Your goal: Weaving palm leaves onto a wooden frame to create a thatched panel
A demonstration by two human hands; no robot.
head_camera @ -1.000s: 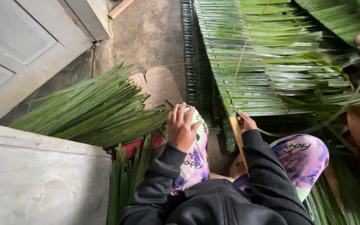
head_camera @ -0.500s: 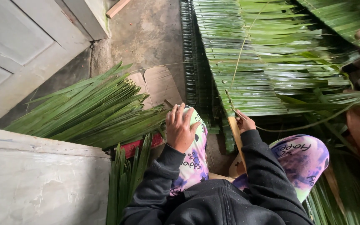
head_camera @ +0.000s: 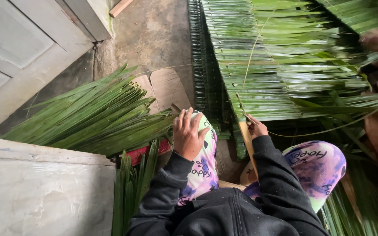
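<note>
Little has shifted since before: left hand (head_camera: 188, 134) stays flat on the knee, grip apart. Right hand (head_camera: 256, 127) pinches a thin strand, beside the wooden slat (head_camera: 246, 140), its length running away under the woven palm-leaf panel (head_camera: 263, 74).

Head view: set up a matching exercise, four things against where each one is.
Things:
1. left hand
2. right hand
3. loose leaf bundle
4. cardboard sheet

Places:
A. on the floor, partly under the leaves
B. flat on the patterned knee
C. at the edge of the woven leaf panel
D. fanned out left of the knee

Pairs: 1-B, 2-C, 3-D, 4-A
</note>
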